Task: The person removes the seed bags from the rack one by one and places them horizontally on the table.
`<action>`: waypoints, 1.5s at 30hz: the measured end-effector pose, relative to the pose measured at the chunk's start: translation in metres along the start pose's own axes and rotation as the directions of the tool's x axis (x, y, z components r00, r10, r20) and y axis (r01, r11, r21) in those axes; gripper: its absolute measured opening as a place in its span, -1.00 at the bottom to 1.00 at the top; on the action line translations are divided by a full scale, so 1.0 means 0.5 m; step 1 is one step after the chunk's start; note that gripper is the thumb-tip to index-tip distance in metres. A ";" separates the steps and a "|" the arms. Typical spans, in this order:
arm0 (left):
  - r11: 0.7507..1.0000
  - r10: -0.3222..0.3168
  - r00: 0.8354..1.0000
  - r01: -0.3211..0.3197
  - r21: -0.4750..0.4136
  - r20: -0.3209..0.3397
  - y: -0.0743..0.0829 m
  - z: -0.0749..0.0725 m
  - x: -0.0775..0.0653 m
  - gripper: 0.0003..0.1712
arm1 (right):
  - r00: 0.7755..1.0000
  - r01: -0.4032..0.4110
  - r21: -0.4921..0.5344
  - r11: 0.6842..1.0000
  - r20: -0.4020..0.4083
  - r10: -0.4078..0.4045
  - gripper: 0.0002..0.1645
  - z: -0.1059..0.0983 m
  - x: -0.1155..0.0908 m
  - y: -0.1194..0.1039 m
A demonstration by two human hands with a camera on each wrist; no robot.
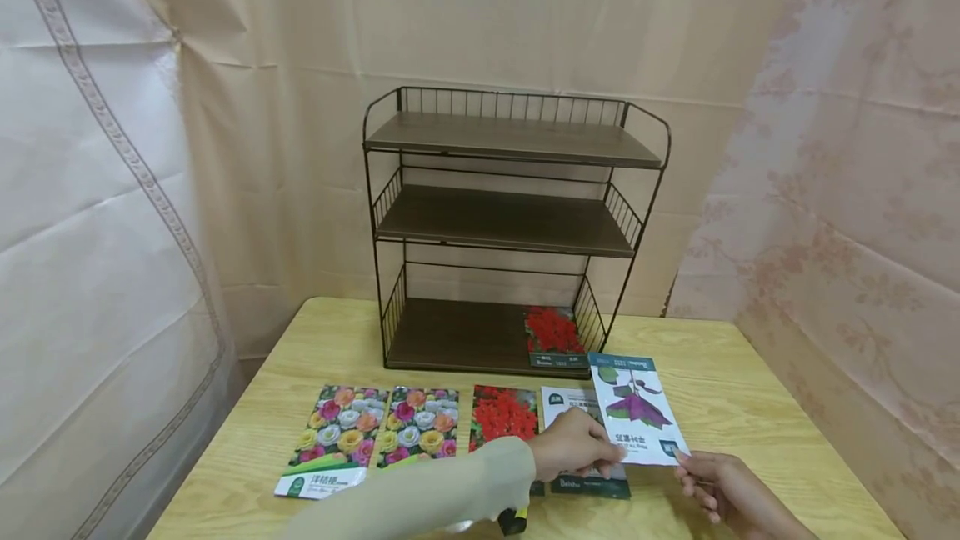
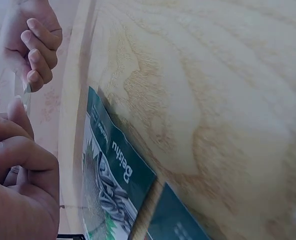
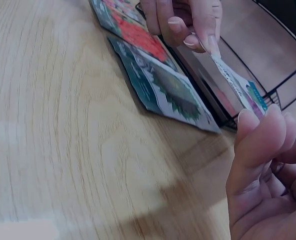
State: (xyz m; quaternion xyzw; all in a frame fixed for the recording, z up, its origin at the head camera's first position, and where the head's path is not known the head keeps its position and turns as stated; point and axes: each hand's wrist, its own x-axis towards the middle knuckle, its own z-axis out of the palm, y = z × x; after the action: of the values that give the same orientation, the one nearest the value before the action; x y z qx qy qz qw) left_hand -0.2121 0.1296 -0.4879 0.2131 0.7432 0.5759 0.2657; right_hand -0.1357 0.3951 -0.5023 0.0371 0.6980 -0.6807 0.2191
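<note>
Both hands hold one seed packet (image 1: 637,411), white with purple leaves and a teal band, raised over the table. My left hand (image 1: 573,444) pinches its near left corner, and my right hand (image 1: 720,490) pinches the near right one between thumb and fingers. In the right wrist view the packet (image 3: 238,82) appears nearly edge-on between the two hands. Beneath my left hand lies a white and green seed packet (image 1: 592,486) with striped seeds pictured on it, partly covered. A red-flower packet (image 1: 502,413) lies left of that, its lower part hidden behind my left sleeve.
Two packets with mixed blooms, the outer one (image 1: 337,436) and the inner one (image 1: 422,423), lie at left. Behind them stands a three-tier wire-framed shelf (image 1: 465,332); another red-flower packet (image 1: 553,332) lies on its bottom tier. A black and yellow item (image 1: 513,520) shows below the sleeve.
</note>
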 end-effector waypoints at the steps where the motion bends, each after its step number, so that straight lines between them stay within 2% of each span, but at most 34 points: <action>1: 1.000 -0.005 1.000 0.005 0.008 -0.004 0.000 0.004 0.003 -0.76 | 1.000 -0.003 -0.002 1.000 -0.003 0.003 -0.63 -0.003 0.000 0.002; 9: 0.998 -0.040 0.999 0.041 0.042 -0.036 0.003 0.026 0.021 -0.73 | 0.999 0.002 -0.008 1.000 -0.036 -0.002 -0.65 -0.019 -0.001 0.012; 16: 0.990 -0.068 0.996 0.074 0.120 -0.058 0.008 0.038 0.023 -0.69 | 0.998 -0.004 -0.012 1.000 -0.066 0.003 -0.66 -0.026 -0.005 0.017; 22: 0.986 -0.074 0.997 0.074 0.149 -0.010 0.004 0.046 0.027 -0.68 | 0.993 -0.046 -0.021 0.999 -0.111 0.043 -0.67 -0.030 -0.008 0.021; 27: 0.989 -0.073 0.997 0.068 0.128 0.034 0.000 0.055 0.024 -0.68 | 0.993 -0.058 -0.012 0.998 -0.102 0.056 -0.66 -0.036 -0.010 0.033; 36: 0.986 -0.063 0.998 0.059 0.155 0.023 -0.002 0.062 0.023 -0.62 | 0.991 -0.061 -0.031 0.998 -0.122 0.057 -0.67 -0.040 -0.012 0.047; 45: 0.989 -0.078 0.995 0.069 0.133 0.063 -0.006 0.070 0.028 -0.68 | 0.979 -0.112 0.005 0.994 -0.171 0.112 -0.67 -0.041 -0.018 0.056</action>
State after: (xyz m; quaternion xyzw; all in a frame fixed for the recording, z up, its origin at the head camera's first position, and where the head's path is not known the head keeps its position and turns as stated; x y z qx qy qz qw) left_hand -0.2007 0.1634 -0.4997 0.2219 0.7772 0.5081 0.2976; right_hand -0.1227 0.4190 -0.5258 0.1342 0.7126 -0.6601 0.1964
